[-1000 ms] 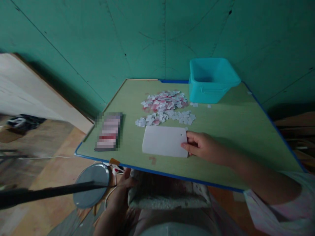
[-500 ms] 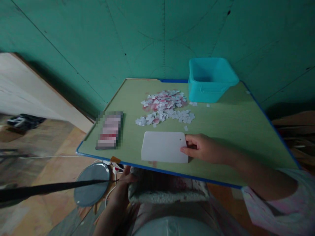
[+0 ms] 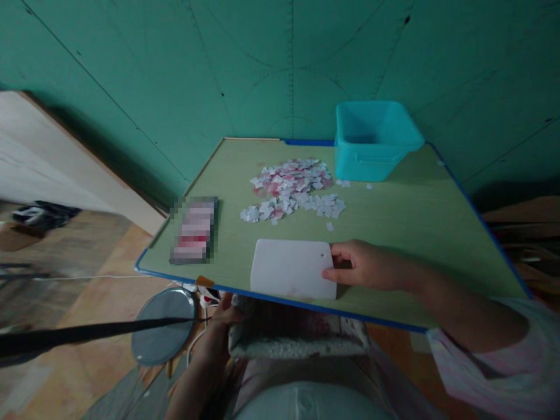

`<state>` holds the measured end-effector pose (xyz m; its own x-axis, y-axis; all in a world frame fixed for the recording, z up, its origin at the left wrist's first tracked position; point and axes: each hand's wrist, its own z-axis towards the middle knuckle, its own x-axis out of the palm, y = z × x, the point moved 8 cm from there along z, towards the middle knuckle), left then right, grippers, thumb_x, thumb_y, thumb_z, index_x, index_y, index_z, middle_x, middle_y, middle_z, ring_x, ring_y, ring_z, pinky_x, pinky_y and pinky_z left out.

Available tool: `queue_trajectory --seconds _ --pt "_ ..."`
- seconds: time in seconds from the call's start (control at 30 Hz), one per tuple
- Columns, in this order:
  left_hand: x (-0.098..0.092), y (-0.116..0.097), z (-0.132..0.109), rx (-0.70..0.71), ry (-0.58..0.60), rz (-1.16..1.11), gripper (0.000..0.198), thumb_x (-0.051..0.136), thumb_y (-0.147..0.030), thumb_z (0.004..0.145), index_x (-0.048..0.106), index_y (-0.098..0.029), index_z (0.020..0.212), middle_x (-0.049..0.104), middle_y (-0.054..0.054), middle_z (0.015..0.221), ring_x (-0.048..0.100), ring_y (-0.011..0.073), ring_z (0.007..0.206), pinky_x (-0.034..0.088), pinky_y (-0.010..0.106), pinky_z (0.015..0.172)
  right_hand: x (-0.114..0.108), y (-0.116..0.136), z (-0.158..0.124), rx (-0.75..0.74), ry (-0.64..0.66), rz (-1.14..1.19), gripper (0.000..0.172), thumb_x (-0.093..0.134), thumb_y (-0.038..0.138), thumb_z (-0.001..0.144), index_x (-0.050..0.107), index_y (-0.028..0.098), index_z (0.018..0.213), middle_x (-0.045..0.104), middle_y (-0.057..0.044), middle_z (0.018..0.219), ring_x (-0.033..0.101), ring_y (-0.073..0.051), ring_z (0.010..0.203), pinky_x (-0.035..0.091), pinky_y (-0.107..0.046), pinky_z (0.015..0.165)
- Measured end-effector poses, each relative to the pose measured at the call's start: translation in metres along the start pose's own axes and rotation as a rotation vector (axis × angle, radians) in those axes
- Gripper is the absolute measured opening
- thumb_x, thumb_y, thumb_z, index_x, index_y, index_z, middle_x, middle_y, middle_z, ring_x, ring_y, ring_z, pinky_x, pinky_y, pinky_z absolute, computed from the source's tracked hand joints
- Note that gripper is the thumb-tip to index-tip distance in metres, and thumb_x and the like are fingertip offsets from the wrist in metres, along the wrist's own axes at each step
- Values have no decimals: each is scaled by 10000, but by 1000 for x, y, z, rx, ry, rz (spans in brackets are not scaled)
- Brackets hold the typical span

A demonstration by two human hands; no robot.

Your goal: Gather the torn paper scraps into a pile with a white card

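Observation:
My right hand [image 3: 361, 266] pinches the right edge of a white flat scraper card [image 3: 291, 268], which lies on the green table [image 3: 411, 216] close to its near blue edge. Beyond the card lies a heap of small white and pink paper bits [image 3: 294, 189]. My left hand [image 3: 221, 326] is below the table, fingers closed on the left end of a grey container [image 3: 297, 337] held under the table's edge.
A turquoise plastic tub [image 3: 374, 146] stands at the table's far right corner. A blurred dark rectangle [image 3: 195, 229] lies at the left side. Below left are a round grey disc [image 3: 164, 333] and a black rod [image 3: 83, 335] over the wooden floor.
My right hand has dragged the white card toward me, from near the paper heap to the table's near edge. The left hand and grey container have stayed put.

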<state>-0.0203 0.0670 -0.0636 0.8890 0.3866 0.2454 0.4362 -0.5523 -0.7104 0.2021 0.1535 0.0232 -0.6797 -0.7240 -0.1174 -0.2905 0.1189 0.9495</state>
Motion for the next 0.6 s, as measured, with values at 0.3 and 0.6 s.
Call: queue_trajectory --seconds 0.3,0.6 --pt "1 2 -1 8 2 3 492 528 -59 506 589 -235 962 673 -20 747 628 148 572 467 212 463 1 5 -2 -17 -1 -40 296 565 236 742 631 200 1029 677 -42 929 614 -183 853 484 -294 722" --pt "12 19 8 -46 107 -72 407 528 -77 539 588 -192 925 694 1 735 645 181 612 484 265 548 9 9 -4 -58 -2 -135 237 550 251 762 630 188 975 675 -42 942 613 -163 818 472 -269 696"
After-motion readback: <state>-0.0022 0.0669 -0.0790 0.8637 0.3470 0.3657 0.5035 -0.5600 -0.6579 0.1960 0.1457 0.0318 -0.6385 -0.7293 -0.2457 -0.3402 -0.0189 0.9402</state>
